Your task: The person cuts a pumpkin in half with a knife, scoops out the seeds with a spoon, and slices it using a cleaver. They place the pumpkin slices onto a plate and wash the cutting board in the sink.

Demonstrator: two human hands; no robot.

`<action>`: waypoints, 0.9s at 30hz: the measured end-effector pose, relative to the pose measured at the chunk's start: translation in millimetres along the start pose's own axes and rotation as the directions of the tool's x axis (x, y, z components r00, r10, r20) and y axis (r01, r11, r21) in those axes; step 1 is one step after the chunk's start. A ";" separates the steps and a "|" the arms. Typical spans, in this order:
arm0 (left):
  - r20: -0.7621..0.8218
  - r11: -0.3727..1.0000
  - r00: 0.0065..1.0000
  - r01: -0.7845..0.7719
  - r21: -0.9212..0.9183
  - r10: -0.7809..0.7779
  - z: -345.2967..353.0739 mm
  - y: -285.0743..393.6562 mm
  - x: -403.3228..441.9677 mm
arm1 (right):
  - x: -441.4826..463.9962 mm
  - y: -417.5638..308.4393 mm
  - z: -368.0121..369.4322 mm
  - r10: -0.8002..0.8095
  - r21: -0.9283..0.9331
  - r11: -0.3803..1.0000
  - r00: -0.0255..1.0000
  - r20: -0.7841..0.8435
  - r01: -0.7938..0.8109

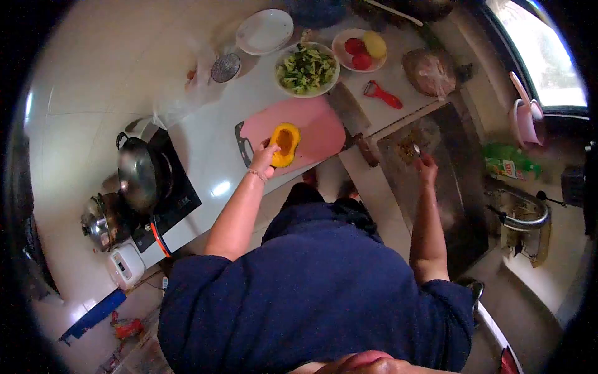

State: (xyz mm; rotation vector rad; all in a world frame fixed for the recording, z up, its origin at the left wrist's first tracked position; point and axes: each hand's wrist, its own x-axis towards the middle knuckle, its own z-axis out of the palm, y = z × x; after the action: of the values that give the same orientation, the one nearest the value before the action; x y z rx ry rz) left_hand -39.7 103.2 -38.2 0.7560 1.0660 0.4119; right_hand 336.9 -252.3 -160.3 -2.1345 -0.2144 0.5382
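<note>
My left hand (264, 161) grips a halved pumpkin (286, 144), its hollowed orange inside facing up, over the pink cutting board (321, 121). Off to the right, my right hand (427, 169) is closed on a spoon (417, 149), whose bowl points toward a heap of yellowish scraps (406, 151) in the dark sink (430, 209). A wide-bladed cleaver (348, 107) lies beside the board's right edge, its dark handle toward the sink. Farther back rests a red peeler (383, 95) on the white counter.
Behind the board stand a bowl of chopped greens (306, 70), a plate with red and yellow produce (360, 50) and a white plate (265, 32). A lidded wok (143, 174) sits on the cooktop (180, 198) at left. A faucet (529, 218) is at right.
</note>
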 end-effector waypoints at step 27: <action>0.364 -0.191 0.769 -0.310 0.931 0.526 -5.9 40.6 23.6 | 20.7 -163.2 131.1 0.185 0.445 0.880 0.983 -0.002 -0.164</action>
State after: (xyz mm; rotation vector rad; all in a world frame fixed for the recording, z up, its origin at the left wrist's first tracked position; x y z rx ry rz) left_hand -32.5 148.1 -25.2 2.6182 1.1173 0.1734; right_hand 303.4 -53.6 -100.1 -1.7224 0.1223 0.5801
